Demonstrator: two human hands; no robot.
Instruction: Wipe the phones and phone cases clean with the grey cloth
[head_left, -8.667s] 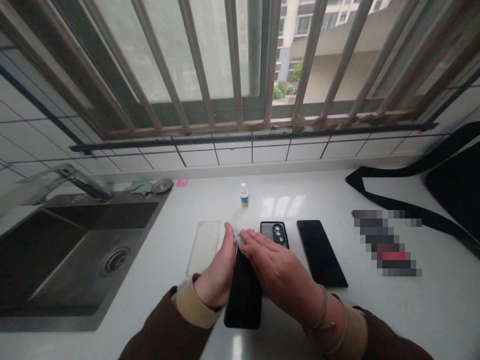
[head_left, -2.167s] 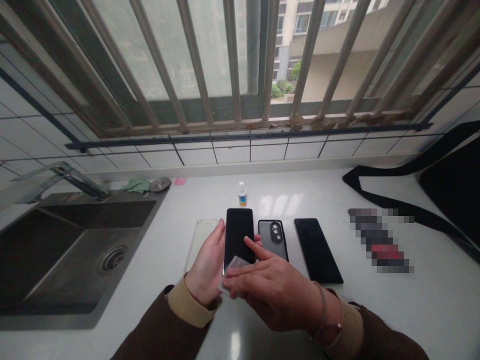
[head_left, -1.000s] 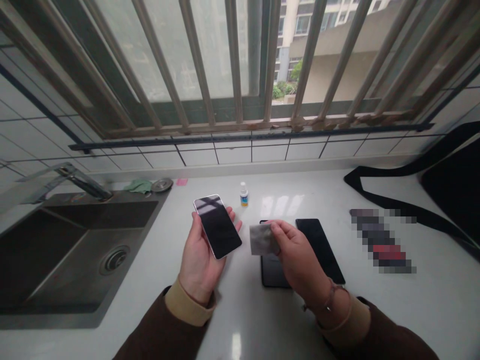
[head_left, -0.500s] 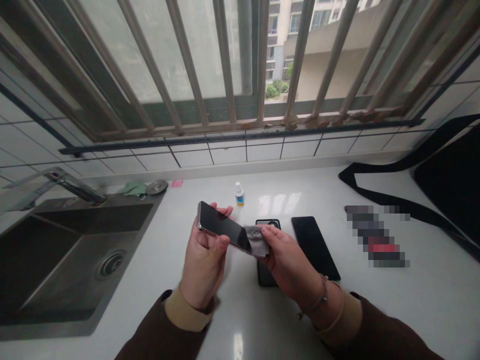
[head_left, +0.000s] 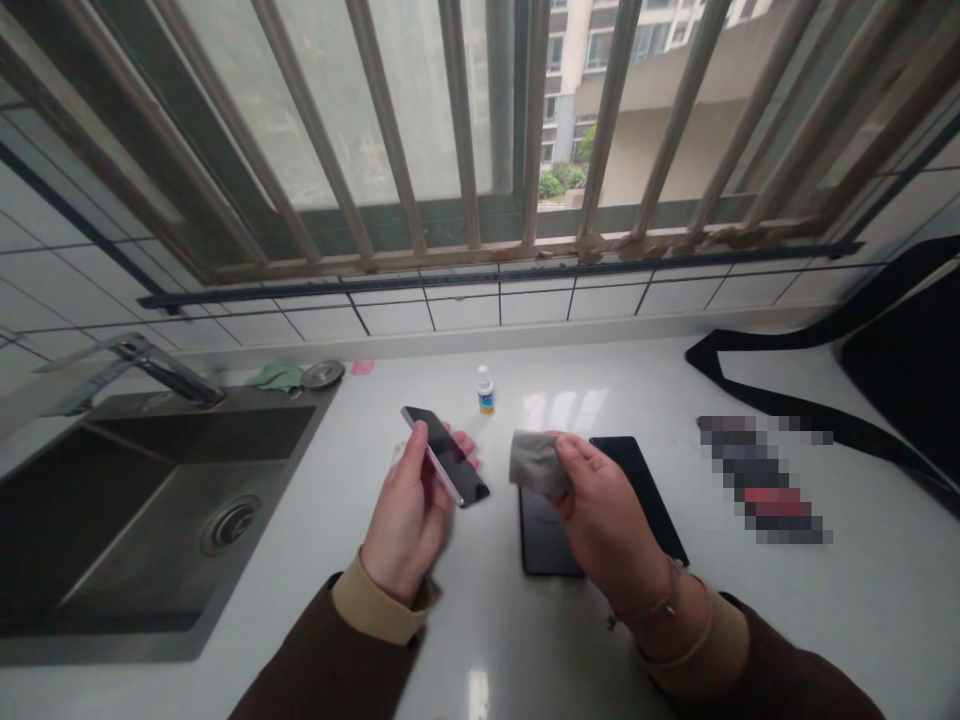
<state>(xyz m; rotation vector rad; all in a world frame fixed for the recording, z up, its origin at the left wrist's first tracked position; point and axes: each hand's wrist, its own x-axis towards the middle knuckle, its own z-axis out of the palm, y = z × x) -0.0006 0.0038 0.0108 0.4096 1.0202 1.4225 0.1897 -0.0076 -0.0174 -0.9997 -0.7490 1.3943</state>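
Smartphone (head_left: pixel 446 457) is gripped in the curled left hand (head_left: pixel 409 525), grey cloth (head_left: pixel 537 465) pinched by the right hand (head_left: pixel 607 530); further wiping seems called for.

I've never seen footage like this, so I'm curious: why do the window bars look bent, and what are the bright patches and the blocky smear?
In the head view, the window bars splay outward towards the edges, which looks like wide-angle distortion; daylight leaves pale glare on the white countertop; and a pixelated patch at right hides whatever lies there.
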